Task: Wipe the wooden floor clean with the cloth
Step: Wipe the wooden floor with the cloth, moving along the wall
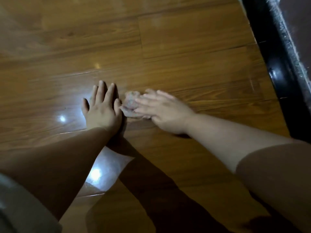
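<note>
While the wooden floor is being wiped, cloth: being pressed onto mid-scene boards.
Right hand: being laid flat over the cloth, fingers straight.
Left hand: being braced flat just left, holding nothing.
Risk: ungripped cloth possibly being lost from under a sliding palm.

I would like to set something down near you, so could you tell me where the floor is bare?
The wooden floor is bare across the wide stretch beyond both hands, up to the black ledge on the right, and left of the left hand. It is crowded where the right hand presses the cloth beside it.
</note>
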The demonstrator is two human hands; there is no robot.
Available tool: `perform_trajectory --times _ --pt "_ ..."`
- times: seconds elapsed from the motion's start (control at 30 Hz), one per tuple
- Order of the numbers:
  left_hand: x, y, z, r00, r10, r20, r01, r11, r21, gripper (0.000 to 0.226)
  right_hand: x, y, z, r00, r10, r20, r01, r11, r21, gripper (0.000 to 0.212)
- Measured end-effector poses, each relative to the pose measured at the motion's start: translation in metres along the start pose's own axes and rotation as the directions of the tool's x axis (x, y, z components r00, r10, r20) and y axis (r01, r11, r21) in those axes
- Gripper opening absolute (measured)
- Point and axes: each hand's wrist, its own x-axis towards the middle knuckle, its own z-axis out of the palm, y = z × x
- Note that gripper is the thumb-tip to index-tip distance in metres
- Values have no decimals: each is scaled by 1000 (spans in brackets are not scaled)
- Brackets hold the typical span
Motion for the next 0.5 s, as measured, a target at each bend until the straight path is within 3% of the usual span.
perform_trajectory --times 0.07,0.1,0.17,0.2,0.23,0.27,0.33,0.4,0.43,0.5 --pt "0 1 3 1000 12 -7 -12 1000 -15 56 -17 49 -16 970 208 -127 -217 974 -63 54" --pt "2 0 1 1000 17 -17 -17 1000 -3 56 -27 77 -28 892 393 -224 -410 912 -32 54" --pt "4 0 3 1000 18 -23 -18 1000 -9 54 -50 116 -49 605 744 -284 -746 654 126 55" --pt "4 0 1 1000 15 -24 -15 1000 -5 54 -50 118 -50 477 840 -259 -831 527 178 57" --pt "2 -1 1 1000 12 -21 -12 1000 4 53 -45 107 -44 419 872 -254 -864 469 184 59" --pt "5 -2 -3 1000 0 -32 0 1000 5 52 -29 88 -38 455 844 -284 -845 510 161 61" --pt "3 5 -2 1000 9 3 -9 1000 7 51 -11 40 -14 641 710 -291 -712 692 120 62" --pt "3 2 -7 1000 -2 23 2 1000 4 52 4 -18 12 887 420 -191 -412 907 84 62" --pt "6 5 -8 999 1 32 0 1000 -21 53 5 -35 17 969 224 -100 -219 974 60 59" --pt "3 2 -12 998 1 69 1 999 -34 52 -3 -39 12 997 -73 21 73 997 2 56"
